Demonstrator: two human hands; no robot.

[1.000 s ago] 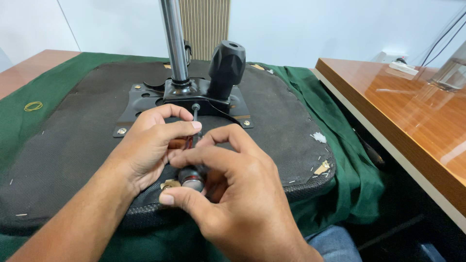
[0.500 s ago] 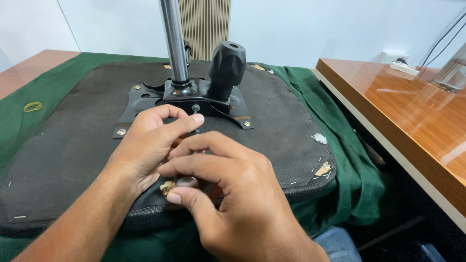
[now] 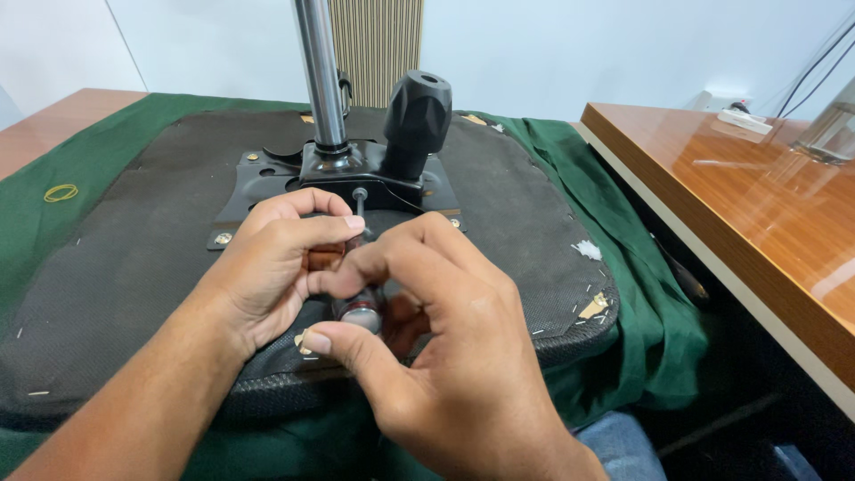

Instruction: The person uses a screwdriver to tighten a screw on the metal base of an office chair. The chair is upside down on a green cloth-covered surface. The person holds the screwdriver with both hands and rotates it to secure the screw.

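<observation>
At six o'clock of the mechanism plate (image 3: 267,183), your left hand (image 3: 276,267) and right hand (image 3: 445,338) grip the screwdriver (image 3: 359,303); tilting could slip its tip off the screw (image 3: 360,192).

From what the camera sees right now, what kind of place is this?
Probably an office or small repair room, not a factory. An upturned chair seat with its metal mechanism plate lies on a green cloth over a table, both hands hold a screwdriver at it, and a polished wooden desk stands beside.
</observation>
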